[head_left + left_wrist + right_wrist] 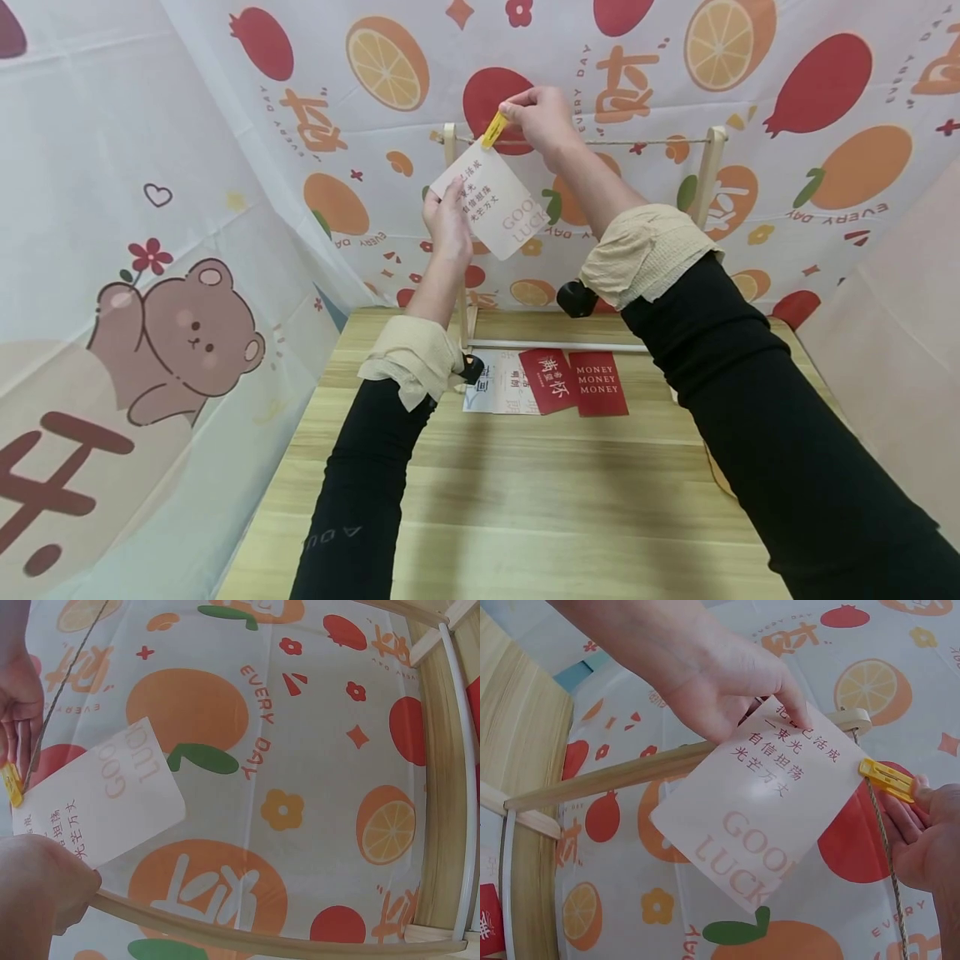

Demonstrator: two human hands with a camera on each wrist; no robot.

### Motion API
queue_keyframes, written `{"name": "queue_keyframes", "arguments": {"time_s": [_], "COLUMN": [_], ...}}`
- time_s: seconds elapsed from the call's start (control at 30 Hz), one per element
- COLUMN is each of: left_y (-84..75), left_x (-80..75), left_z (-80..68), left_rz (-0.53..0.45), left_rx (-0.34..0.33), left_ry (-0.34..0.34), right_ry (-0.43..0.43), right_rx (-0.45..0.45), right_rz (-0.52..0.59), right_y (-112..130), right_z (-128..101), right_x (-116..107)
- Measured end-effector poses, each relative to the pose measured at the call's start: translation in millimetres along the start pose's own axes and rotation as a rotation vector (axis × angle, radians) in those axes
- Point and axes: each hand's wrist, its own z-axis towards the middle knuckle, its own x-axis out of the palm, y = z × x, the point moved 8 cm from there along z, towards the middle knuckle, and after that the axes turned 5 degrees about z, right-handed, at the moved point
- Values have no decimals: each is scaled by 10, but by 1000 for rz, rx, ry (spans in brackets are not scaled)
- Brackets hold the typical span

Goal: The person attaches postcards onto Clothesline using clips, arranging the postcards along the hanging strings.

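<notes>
A pale card (pixel 495 200) with dark characters and "GOOD LUCK" hangs tilted at the left end of a thin rope (pixel 885 832). My left hand (pixel 448 221) pinches its left edge, thumb on the printed face. At the card's top corner sits a yellow clothespin (pixel 886 778), its jaws over the corner right at the rope. The fingers and thumb of my right hand (pixel 543 121) pinch the other end of that clothespin. In the left wrist view the card (pixel 112 795) partly hides behind my left hand (pixel 45 892).
The rope runs between two wooden posts, one on the left (pixel 450 146) and one on the right (pixel 708 179). Behind it hangs a fruit-print cloth (pixel 420 175). Red cards (pixel 598 383) and pale cards (pixel 480 392) lie on the wooden table (pixel 540 500) by the frame's base.
</notes>
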Motion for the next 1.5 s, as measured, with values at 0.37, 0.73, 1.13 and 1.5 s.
{"name": "queue_keyframes", "arguments": {"time_s": [0.37, 0.73, 1.13, 1.5], "left_y": [41, 207, 1997, 2638], "left_x": [6, -40, -404, 144], "left_z": [14, -47, -175, -1793], "left_rz": [56, 255, 548, 642], "left_rx": [-1, -26, -184, -366], "left_ry": [-2, 5, -30, 206], "right_ry": [20, -91, -30, -41], "right_rx": [21, -216, -265, 71], "right_rz": [-5, -15, -226, -291], "right_y": [-38, 8, -994, -2613], "right_z": [-14, -93, -809, -1469], "right_x": [7, -188, -1085, -2249]}}
